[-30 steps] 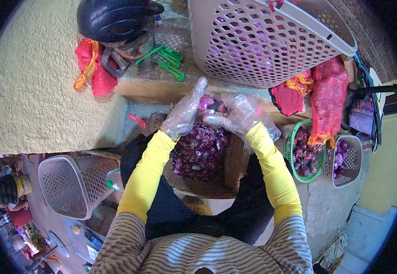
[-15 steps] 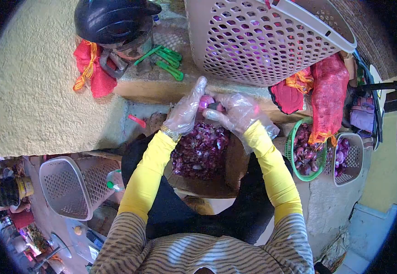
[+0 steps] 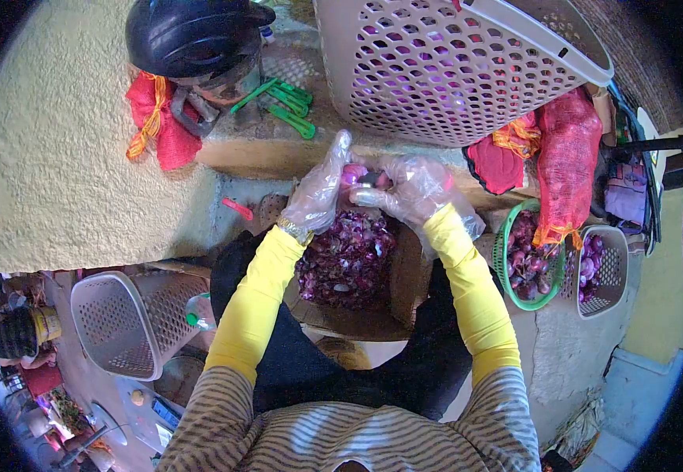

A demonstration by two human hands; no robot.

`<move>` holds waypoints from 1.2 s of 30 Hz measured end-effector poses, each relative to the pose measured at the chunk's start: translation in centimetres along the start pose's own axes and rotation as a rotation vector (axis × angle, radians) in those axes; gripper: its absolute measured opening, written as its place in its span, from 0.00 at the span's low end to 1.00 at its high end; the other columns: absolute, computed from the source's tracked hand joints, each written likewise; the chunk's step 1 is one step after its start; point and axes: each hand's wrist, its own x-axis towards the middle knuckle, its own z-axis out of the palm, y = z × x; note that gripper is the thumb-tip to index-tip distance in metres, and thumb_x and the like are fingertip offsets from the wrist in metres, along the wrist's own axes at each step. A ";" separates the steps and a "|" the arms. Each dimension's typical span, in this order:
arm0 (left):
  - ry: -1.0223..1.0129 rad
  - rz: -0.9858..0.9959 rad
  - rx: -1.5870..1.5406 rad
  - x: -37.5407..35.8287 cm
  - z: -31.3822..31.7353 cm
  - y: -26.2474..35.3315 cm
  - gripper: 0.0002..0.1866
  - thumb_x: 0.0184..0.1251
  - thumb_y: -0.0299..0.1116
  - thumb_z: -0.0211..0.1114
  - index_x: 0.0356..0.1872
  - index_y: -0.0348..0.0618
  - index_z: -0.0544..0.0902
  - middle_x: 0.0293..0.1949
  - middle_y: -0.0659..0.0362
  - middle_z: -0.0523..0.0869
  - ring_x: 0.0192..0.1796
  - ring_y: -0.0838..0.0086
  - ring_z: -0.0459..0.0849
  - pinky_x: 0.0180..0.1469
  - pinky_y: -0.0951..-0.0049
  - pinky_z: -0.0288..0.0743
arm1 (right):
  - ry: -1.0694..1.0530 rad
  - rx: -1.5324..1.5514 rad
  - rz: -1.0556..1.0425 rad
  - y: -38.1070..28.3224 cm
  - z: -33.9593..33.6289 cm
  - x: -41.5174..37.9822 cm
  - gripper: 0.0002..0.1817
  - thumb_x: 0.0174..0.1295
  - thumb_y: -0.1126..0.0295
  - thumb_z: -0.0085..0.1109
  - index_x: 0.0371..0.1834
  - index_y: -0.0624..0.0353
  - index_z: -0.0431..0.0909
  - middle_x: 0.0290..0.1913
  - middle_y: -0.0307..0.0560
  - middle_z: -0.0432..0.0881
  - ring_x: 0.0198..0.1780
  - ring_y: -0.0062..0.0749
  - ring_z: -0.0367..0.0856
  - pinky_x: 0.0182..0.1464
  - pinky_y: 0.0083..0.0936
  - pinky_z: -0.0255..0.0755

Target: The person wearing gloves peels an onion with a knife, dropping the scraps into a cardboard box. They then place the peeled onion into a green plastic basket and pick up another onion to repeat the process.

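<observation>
- Both hands wear thin clear plastic gloves. The left hand (image 3: 319, 191) pinches a small purple-pink shallot (image 3: 351, 174) at its fingertips, with one finger sticking up loose.
- The right hand (image 3: 414, 189) is curled closed around what looks like a small dark knife (image 3: 372, 180). The blade is too small to make out, but it sits right against the shallot, between the two sets of fingers.
- My take: keep the thumb of the holding hand behind the cut, and turn the bulb, not the blade.
- Directly under the fingers is a heap of purple shallot skins (image 3: 347, 259), so peel low and the scraps should land there.
- Gloves get slippery, so grip snug and use short strokes.
- The big beige perforated plastic basket (image 3: 451, 63) is just past the fingertips. The green plastic basket of unpeeled shallots (image 3: 524, 259) is off to the right of the right wrist.
</observation>
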 end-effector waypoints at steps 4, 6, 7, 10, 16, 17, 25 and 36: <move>0.015 -0.001 0.033 -0.7 0.5 0.8 0.39 0.71 0.72 0.52 0.47 0.38 0.83 0.42 0.56 0.80 0.38 0.74 0.79 0.43 0.72 0.78 | 0.060 -0.017 -0.046 -0.4 -0.3 -0.1 0.37 0.58 0.30 0.60 0.65 0.39 0.81 0.32 0.42 0.88 0.34 0.46 0.87 0.37 0.43 0.78; -0.050 0.011 -0.002 -0.5 0.3 0.6 0.40 0.71 0.72 0.53 0.47 0.37 0.83 0.40 0.57 0.80 0.38 0.74 0.79 0.43 0.72 0.78 | 0.056 -0.023 -0.047 -0.7 -0.6 -0.2 0.37 0.58 0.30 0.60 0.65 0.39 0.81 0.32 0.42 0.88 0.34 0.46 0.87 0.38 0.43 0.78; -0.050 0.012 -0.002 -0.3 0.1 0.4 0.40 0.71 0.72 0.53 0.47 0.37 0.83 0.40 0.57 0.80 0.38 0.74 0.79 0.43 0.72 0.78 | 0.045 -0.005 -0.036 -0.8 -0.7 -0.3 0.37 0.58 0.30 0.60 0.65 0.39 0.81 0.33 0.43 0.88 0.35 0.45 0.87 0.38 0.43 0.79; -0.024 0.008 0.028 0.1 -0.2 0.2 0.40 0.72 0.72 0.52 0.47 0.37 0.83 0.40 0.58 0.81 0.38 0.74 0.79 0.43 0.72 0.78 | 0.030 0.008 -0.023 -1.1 -1.1 -0.4 0.37 0.58 0.30 0.60 0.65 0.40 0.81 0.34 0.43 0.88 0.36 0.45 0.88 0.39 0.43 0.79; -0.048 0.016 0.014 -0.2 0.0 0.4 0.40 0.72 0.72 0.50 0.47 0.37 0.83 0.40 0.58 0.81 0.39 0.75 0.79 0.46 0.72 0.77 | 0.014 -0.016 -0.008 -1.1 -1.0 -0.3 0.38 0.56 0.29 0.61 0.65 0.40 0.81 0.35 0.43 0.89 0.37 0.45 0.88 0.42 0.43 0.80; -0.054 0.009 0.022 -0.5 0.2 0.6 0.41 0.72 0.72 0.50 0.48 0.37 0.83 0.40 0.58 0.81 0.40 0.74 0.79 0.47 0.72 0.77 | 0.008 -0.006 0.002 -1.1 -1.1 -0.3 0.39 0.56 0.29 0.61 0.65 0.40 0.81 0.36 0.43 0.89 0.38 0.46 0.88 0.42 0.44 0.80; -0.039 0.064 0.110 -0.6 0.2 0.6 0.40 0.73 0.72 0.47 0.48 0.38 0.84 0.42 0.57 0.82 0.42 0.75 0.79 0.51 0.72 0.76 | -0.012 -0.038 -0.009 -1.0 -0.6 -0.2 0.36 0.62 0.31 0.56 0.67 0.39 0.79 0.37 0.45 0.89 0.40 0.47 0.88 0.43 0.45 0.80; -0.098 0.163 -0.019 0.4 -0.1 -0.3 0.32 0.79 0.64 0.46 0.39 0.43 0.82 0.42 0.56 0.88 0.44 0.74 0.85 0.55 0.71 0.78 | -0.055 -0.053 -0.043 0.9 1.5 0.1 0.31 0.63 0.33 0.58 0.50 0.49 0.85 0.33 0.50 0.87 0.37 0.53 0.86 0.41 0.46 0.78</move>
